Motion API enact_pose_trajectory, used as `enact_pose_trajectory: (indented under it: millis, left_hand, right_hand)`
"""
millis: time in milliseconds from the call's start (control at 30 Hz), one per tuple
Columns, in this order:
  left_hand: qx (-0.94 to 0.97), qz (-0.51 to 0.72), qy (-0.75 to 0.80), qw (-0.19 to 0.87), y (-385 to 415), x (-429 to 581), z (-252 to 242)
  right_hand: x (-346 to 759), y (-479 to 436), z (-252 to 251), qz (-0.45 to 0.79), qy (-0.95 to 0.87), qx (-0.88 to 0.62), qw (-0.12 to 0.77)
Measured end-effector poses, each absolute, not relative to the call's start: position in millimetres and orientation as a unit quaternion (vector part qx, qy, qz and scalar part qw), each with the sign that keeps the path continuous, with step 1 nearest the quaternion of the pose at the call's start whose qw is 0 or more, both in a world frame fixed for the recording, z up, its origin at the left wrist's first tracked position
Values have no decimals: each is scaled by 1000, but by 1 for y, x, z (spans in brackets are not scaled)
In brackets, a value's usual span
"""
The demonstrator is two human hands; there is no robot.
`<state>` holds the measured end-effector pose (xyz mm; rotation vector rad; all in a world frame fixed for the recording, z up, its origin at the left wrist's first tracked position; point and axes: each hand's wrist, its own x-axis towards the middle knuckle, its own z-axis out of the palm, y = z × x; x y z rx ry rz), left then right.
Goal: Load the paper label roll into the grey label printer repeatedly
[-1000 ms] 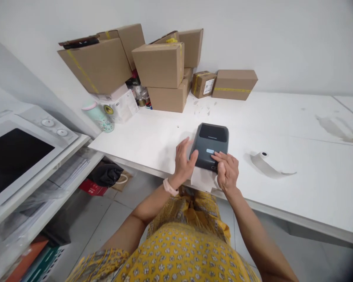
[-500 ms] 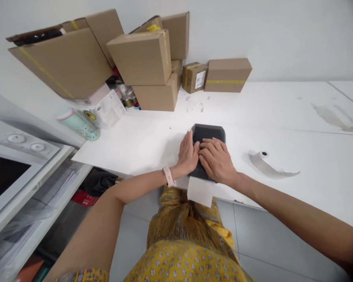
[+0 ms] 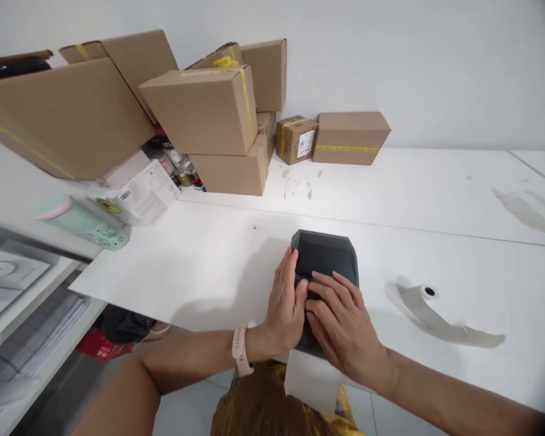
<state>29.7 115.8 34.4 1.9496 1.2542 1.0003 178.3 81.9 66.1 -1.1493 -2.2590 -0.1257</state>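
Note:
A dark grey receipt printer [image 3: 326,253] lies near the front edge of the white table [image 3: 200,260], a white paper strip [image 3: 312,380] hanging from its near end over the edge. My left hand [image 3: 285,303] grips the printer's left side, fingers stretched along it and thumb over the top. Across the printer's top lies my right hand [image 3: 340,321], palm down, its fingers slightly bent and apart. The two hands meet at the middle and hide much of the printer. To the right rests a small white paper roll [image 3: 429,292] with a loose, curling end [image 3: 454,330].
Stacked cardboard boxes [image 3: 200,112] fill the back left, with a small box [image 3: 296,140] and a longer box [image 3: 350,138] along the wall. At the left stand a mint tumbler [image 3: 88,225] and a white carton [image 3: 148,194]. A shelf [image 3: 22,303] adjoins the table's left end.
The view has shifted, so the table and boxes appear lower and the printer closer. Both hands remain on the printer in nearly the same pose.

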Motion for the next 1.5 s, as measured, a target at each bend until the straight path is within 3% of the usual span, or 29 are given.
enact_pose_trajectory:
  millis: [233,300,433,533,767,1033,1233,1400,1500]
  left_hand:
    - [703,388,489,342,129,36,31]
    - [680,393,498,367,128,37,33]
    - [545,492,516,441,89,29,19]
    - [429,551,538,471,34,17,0]
    - [349,378,496,699,-17,13,-18]
    - [349,421,471,692,-18,21,-8]
    - [424,420,478,644,-19,15,-28]
    - [490,491,564,449,-1,-3,-6]
    - [511,532,542,402,21,-3,9]
  right_hand:
    - [183,90,58,-69,-840,-432,320]
    - [185,86,52,-52,-810,-446,378]
    - [182,57,27,59,-616,-530,580]
    - [177,29,9,148,-535,-541,632]
    - [178,10,3,121,-605,-535,577]
    - [181,12,4,62,-639,-573,509]
    - [179,21,18,-69,-698,-595,393]
    - [179,38,23,-140,-743,-559,341]
    - [177,43,20,-125,-743,-556,351]
